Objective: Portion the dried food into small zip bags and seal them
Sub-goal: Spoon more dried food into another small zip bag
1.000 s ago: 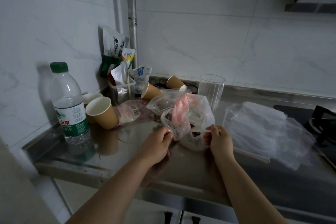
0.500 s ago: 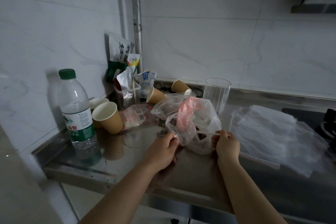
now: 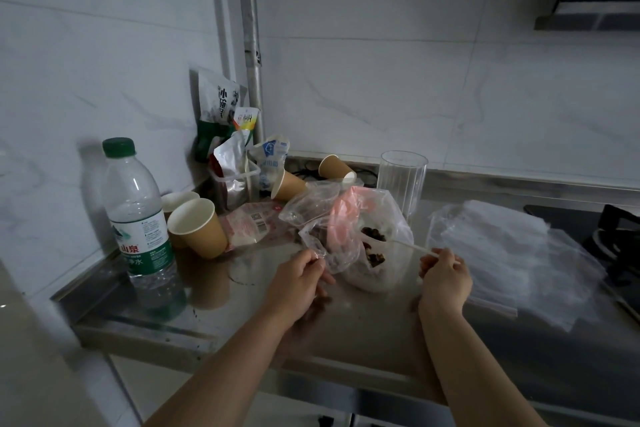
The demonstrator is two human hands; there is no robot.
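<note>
Clear plastic makes up the small zip bag [image 3: 379, 263] at the centre of the frame, standing on the steel countertop [image 3: 346, 322] with dark dried food [image 3: 372, 246] visible inside. The right hand [image 3: 445, 279], right of centre, has its fingers curled round the bag's white zip strip, pinching it. The left hand [image 3: 298, 282], just left of centre, pinches the edge of a crumpled clear and pink plastic bag [image 3: 329, 218] that lies against the zip bag's left side. A flat stack of empty clear zip bags [image 3: 512, 253] lies at the right of the frame, near the right hand. Behind the zip bag stands a tall clear ribbed glass [image 3: 401, 180]. At the left stands a clear water bottle with a green cap [image 3: 138, 215], and beside it a tan paper cup [image 3: 197, 227] leans tilted. More tan cups lie tipped over in the upper middle, next to several snack packets [image 3: 225, 114] in the corner.
</note>
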